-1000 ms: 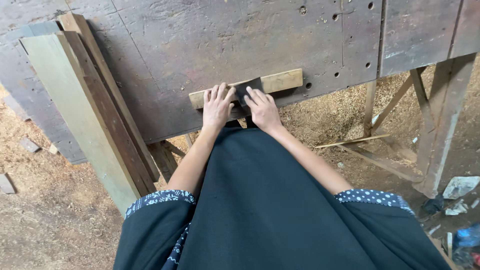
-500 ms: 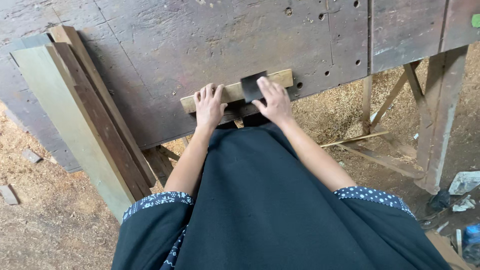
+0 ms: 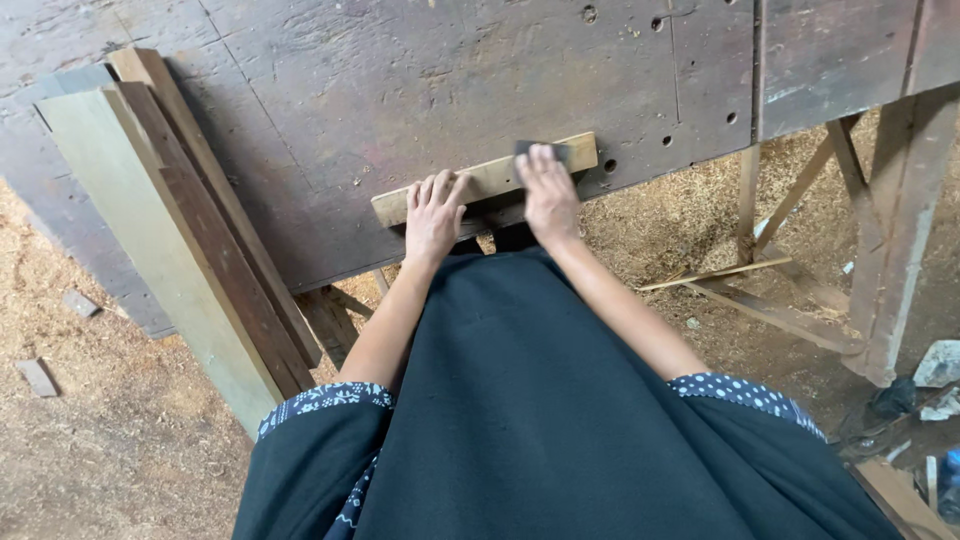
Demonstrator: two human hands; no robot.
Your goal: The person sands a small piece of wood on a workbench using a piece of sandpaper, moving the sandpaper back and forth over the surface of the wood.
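Note:
A short pale wooden strip (image 3: 489, 179) lies near the front edge of a dark, worn workbench (image 3: 350, 90). My left hand (image 3: 432, 213) presses flat on the strip's left part, fingers spread. My right hand (image 3: 548, 190) bears down on a dark sheet of sandpaper (image 3: 552, 150) laid over the strip's right end. Only the far edge of the sheet shows past my fingers. My dark garment with dotted sleeves fills the lower view.
Long planks (image 3: 190, 240) lean against the bench's left side. Bench legs and braces (image 3: 890, 240) stand at the right. Sawdust and wood scraps (image 3: 60, 330) cover the floor. Debris lies at the lower right corner.
My right hand has slid the sandpaper along the strip, from near its middle to its right end. The left hand has stayed pressed on the strip's left part.

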